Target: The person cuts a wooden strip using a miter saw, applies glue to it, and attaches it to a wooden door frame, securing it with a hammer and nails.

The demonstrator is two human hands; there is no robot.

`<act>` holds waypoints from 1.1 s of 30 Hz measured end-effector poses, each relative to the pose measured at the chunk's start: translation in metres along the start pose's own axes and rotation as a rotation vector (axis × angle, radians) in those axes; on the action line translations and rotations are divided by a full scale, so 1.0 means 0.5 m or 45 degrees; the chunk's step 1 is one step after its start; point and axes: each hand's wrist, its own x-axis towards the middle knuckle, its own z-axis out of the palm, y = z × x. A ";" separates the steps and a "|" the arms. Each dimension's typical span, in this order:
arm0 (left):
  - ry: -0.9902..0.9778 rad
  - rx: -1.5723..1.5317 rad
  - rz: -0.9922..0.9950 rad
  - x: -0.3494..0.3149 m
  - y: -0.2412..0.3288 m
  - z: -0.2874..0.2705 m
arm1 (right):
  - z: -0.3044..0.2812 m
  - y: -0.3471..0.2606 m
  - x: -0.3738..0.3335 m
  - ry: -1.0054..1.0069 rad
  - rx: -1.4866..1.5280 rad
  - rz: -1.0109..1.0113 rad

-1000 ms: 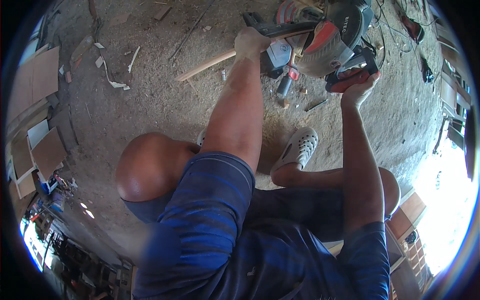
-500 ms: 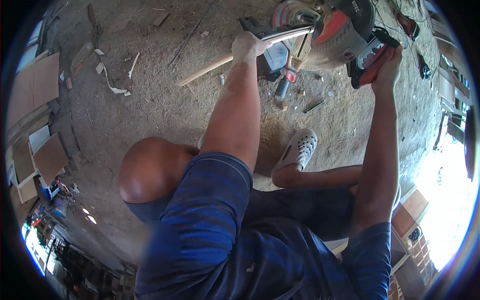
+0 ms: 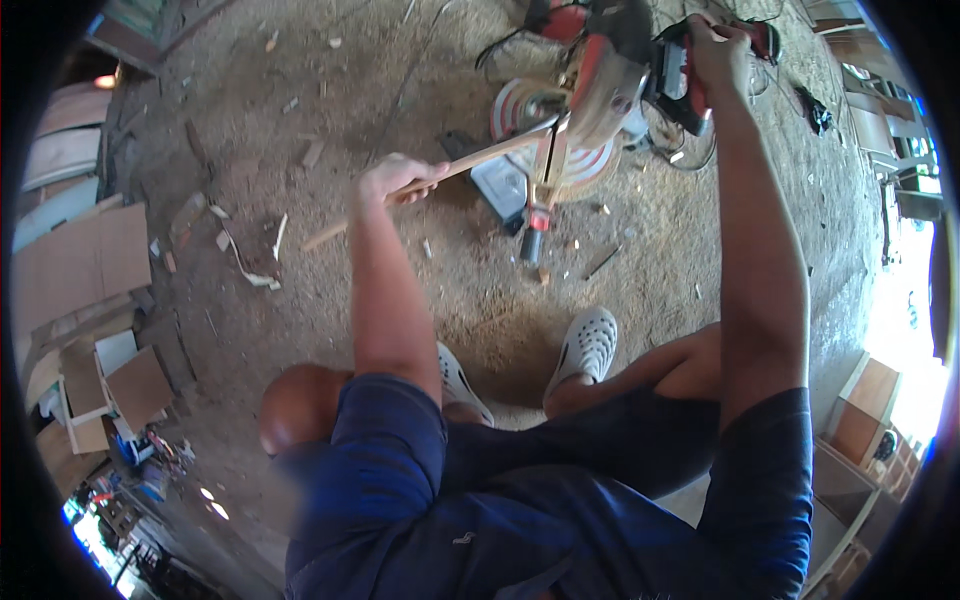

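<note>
A long thin wooden strip [image 3: 480, 157] runs from a mitre saw [image 3: 606, 92] toward the lower left, its free end sticking out past the saw's base. My left hand [image 3: 400, 180] is closed round this strip, left of the saw's grey side table [image 3: 498, 188]. Its far end meets the fence beside the slot in the saw's round turntable. My right hand [image 3: 718, 62] grips the saw's red and black handle [image 3: 683, 85], right of the blade guard. The blade's edge is mostly hidden by the guard.
The saw stands on a dusty floor [image 3: 340, 330] scattered with sawdust and offcuts. A dark pencil-like stick [image 3: 603, 262] lies near its front handle. My feet in pale clogs [image 3: 588, 345] are close by. Wooden boards [image 3: 85, 265] are stacked at left; cables lie at upper right.
My left hand has slid leftward along the strip, away from the saw. The saw head, with my right hand on its handle, has risen, exposing the turntable slot. The view has shifted too.
</note>
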 end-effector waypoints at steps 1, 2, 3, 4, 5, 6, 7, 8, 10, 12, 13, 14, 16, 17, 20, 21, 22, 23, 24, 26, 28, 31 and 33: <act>-0.013 0.002 0.049 -0.027 0.045 -0.003 | 0.014 0.038 0.040 0.180 -0.089 -0.097; 0.014 0.025 0.069 -0.075 0.074 -0.027 | 0.014 0.018 0.033 0.091 -0.048 -0.057; 0.033 -0.050 0.135 -0.118 0.107 -0.044 | 0.009 -0.003 0.028 0.005 -0.010 -0.023; 0.050 -0.123 0.209 -0.151 0.134 -0.057 | 0.005 -0.012 0.028 0.043 0.001 -0.095; 0.069 -0.100 0.242 -0.173 0.157 -0.065 | 0.000 -0.020 0.027 0.002 0.045 -0.005; 0.095 -0.078 0.352 -0.196 0.181 -0.075 | -0.011 -0.026 0.031 0.015 0.091 -0.037; 0.114 -0.056 0.451 -0.216 0.200 -0.081 | -0.010 -0.027 0.025 0.019 0.131 -0.063; 0.085 -0.023 0.519 -0.235 0.219 -0.087 | -0.011 -0.029 0.025 -0.010 0.142 -0.015; 0.123 0.064 0.533 -0.324 0.296 -0.069 | -0.021 -0.027 0.024 -0.014 0.126 0.023; 0.191 0.155 0.527 -0.391 0.334 -0.069 | -0.011 -0.034 0.022 -0.019 0.217 0.031; 0.220 0.143 0.563 -0.403 0.344 -0.072 | -0.014 -0.042 0.015 -0.034 0.271 0.055; 0.247 0.130 0.598 -0.413 0.355 -0.076 | -0.017 -0.050 0.011 -0.014 0.292 0.056; 0.260 0.173 0.627 -0.448 0.392 -0.067 | -0.025 -0.050 0.007 -0.031 0.280 0.098; 0.269 0.197 0.639 -0.468 0.410 -0.063 | -0.027 -0.052 0.008 -0.017 0.294 0.104; 0.378 0.367 0.879 -0.517 0.451 -0.050 | -0.021 -0.037 0.010 0.022 0.310 0.073; 0.382 0.380 0.883 -0.534 0.463 -0.043 | -0.022 -0.033 0.014 0.030 0.321 0.079; 0.471 0.417 0.939 -0.552 0.472 -0.033 | -0.023 -0.030 0.020 -0.014 0.354 0.111; 0.560 0.451 0.994 -0.565 0.476 -0.024 | -0.023 -0.027 0.024 -0.060 0.385 0.142; 0.578 0.466 0.999 -0.586 0.474 -0.021 | -0.016 -0.025 0.028 -0.082 0.398 0.113; 0.852 0.707 1.085 -0.602 0.463 -0.007 | -0.014 -0.009 0.041 -0.112 0.418 0.113; 0.921 0.716 1.098 -0.621 0.453 0.022 | -0.026 -0.007 0.054 -0.187 0.296 0.074; 1.021 0.741 1.169 -0.626 0.447 0.027 | -0.065 -0.048 0.085 0.062 0.382 -0.263; 1.096 0.769 1.270 -0.626 0.442 0.027 | -0.170 -0.139 0.086 -0.431 0.810 -0.366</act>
